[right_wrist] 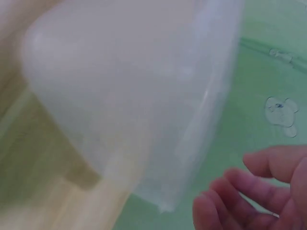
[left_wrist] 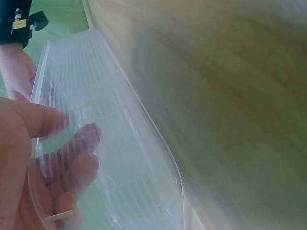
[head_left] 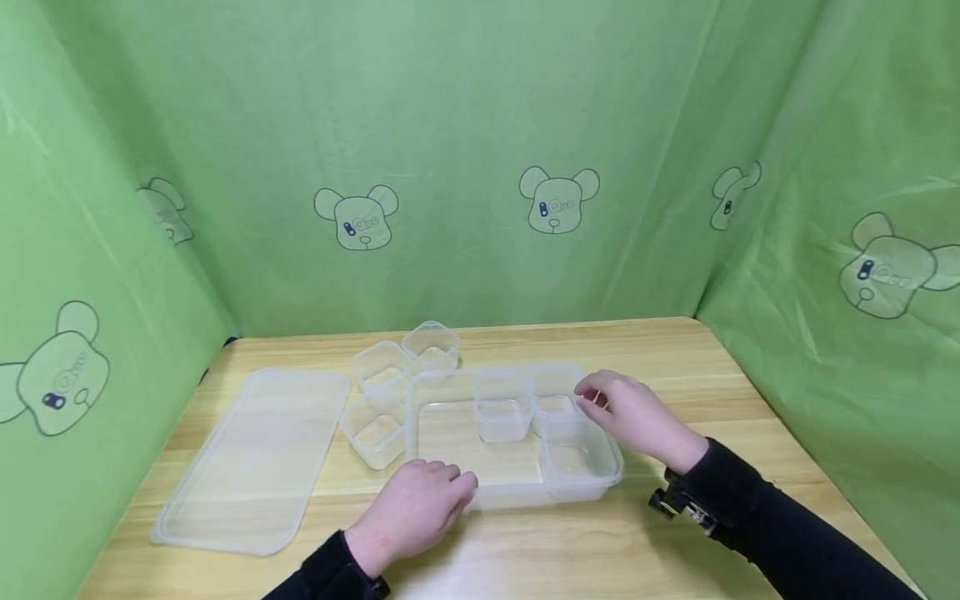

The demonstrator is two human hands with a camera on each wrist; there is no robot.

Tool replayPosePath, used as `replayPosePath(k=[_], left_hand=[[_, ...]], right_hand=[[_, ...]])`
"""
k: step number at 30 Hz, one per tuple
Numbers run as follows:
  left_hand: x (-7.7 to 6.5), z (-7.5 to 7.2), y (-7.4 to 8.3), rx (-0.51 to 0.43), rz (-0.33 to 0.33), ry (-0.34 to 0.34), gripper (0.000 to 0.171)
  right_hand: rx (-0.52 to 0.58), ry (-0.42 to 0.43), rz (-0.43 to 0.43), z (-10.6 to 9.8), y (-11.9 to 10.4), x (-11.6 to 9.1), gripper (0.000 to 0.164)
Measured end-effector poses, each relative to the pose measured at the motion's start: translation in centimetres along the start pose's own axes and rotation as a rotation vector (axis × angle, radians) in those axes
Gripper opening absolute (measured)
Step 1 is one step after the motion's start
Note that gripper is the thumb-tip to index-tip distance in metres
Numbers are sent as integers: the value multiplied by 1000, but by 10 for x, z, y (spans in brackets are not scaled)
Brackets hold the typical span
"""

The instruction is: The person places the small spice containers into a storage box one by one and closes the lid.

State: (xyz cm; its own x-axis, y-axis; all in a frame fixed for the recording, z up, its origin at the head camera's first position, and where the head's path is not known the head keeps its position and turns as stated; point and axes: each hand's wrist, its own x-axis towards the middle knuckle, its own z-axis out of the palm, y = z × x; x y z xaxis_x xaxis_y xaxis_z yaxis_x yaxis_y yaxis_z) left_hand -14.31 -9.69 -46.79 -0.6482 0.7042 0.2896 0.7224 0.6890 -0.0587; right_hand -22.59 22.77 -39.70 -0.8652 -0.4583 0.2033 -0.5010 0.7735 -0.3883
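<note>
Hands set well apart at the box, fingers loose

The left hand (head_left: 420,504) is laid palm-down at the front wall of the box (head_left: 517,497); its bent fingers are seen through that wall, draped past the rim. Whether the rim is pressed cannot be told. The right hand (head_left: 637,408) is held at the box's right rim, fingers curved, thumb and fingertips parted; contact with the back right cup (head_left: 553,406) cannot be judged.

The box is formed of clear, faintly ribbed plastic, oblong, round-cornered, and is set mid-table. Three clear, square-sided cups are held inside: two along the back, one at front right. Three more cups (head_left: 380,433) are clustered outside its left end. A flat, frosted lid (head_left: 255,458) is laid farther left.

Bare floor is left along the box's left side and front middle. Open wood is seen on the table (head_left: 600,558) in front.
</note>
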Motion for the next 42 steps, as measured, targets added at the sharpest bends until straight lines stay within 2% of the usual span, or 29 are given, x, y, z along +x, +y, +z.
replayPosePath(k=[5, 10, 17, 28, 37, 42], left_hand=[[0, 1, 0, -7, -2, 2, 14], [1, 2, 0, -9, -4, 4, 14], [1, 2, 0, 1, -2, 22, 14], [1, 1, 1, -13, -11, 1, 14], [-1, 2, 0, -19, -30, 14, 13], [0, 1, 1, -37, -47, -8, 16]], right_hand=[[-17, 85, 62, 10, 12, 0, 17], [-18, 118, 129, 17, 21, -2, 26], [-37, 123, 188, 29, 24, 1, 39], [-21, 124, 235, 47, 24, -1, 41], [27, 121, 264, 53, 27, -2, 44], [36, 116, 278, 54, 28, -3, 45]])
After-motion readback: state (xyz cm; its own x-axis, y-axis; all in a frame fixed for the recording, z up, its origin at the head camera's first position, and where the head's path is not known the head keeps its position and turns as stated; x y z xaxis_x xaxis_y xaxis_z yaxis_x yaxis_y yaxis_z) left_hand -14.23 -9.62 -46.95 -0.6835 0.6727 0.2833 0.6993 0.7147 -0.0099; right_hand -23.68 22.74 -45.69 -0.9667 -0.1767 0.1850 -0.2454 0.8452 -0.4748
